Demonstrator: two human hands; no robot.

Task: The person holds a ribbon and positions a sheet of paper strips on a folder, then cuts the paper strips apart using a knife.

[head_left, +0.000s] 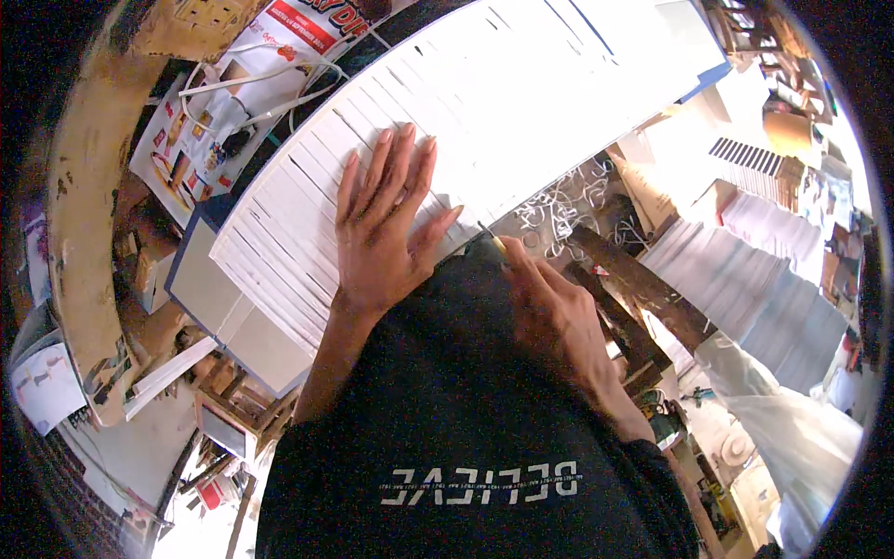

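Note:
A long row of white paper blocks, packed side by side with thin dark gaps between them, runs slantwise in front of me. My left hand lies flat on top of the row, fingers spread, holding nothing. At the row's near edge, close to my body, my right hand is closed around a slim tool with a yellowish shaft and a thin dark tip. The tip reaches the edge of the paper; most of the tool is hidden in my fingers, and its exact kind cannot be told. Grey boards with blue edges stand at the row's left end.
Tall paper stacks stand to the right, near clear plastic sheeting. Tangled white strips lie beyond my right hand. A printed poster sheet and a white cable are at upper left, beside a worn wooden beam.

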